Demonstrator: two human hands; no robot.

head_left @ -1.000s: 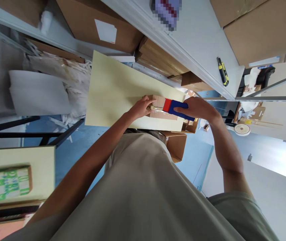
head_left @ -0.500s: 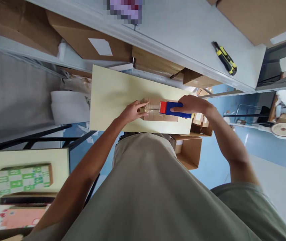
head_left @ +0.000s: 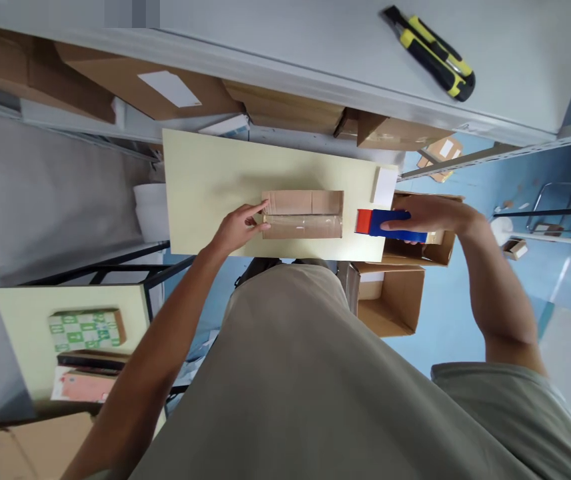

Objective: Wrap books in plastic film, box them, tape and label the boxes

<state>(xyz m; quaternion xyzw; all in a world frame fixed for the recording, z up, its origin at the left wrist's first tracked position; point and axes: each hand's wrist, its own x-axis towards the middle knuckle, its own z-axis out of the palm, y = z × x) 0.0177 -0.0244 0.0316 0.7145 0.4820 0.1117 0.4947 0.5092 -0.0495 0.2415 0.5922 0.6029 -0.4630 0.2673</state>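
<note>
A small cardboard box (head_left: 303, 213) lies on a pale yellow table (head_left: 215, 180), with a strip of clear tape along its middle seam. My left hand (head_left: 238, 227) presses its fingertips on the box's left end. My right hand (head_left: 428, 215) grips a red and blue tape dispenser (head_left: 383, 223), held just past the box's right end at the table's right edge.
A yellow and black utility knife (head_left: 433, 53) lies on the grey shelf (head_left: 285, 33) above. Cardboard boxes (head_left: 140, 87) sit under that shelf. An open carton (head_left: 390, 300) stands on the blue floor at the right. A second table (head_left: 20, 320) at lower left carries a green checked box (head_left: 85, 329).
My right hand has drawn the tape dispenser rightward along the box and off its right end, leaving tape on the seam. My left hand stayed at the box's left end. The view shifted.
</note>
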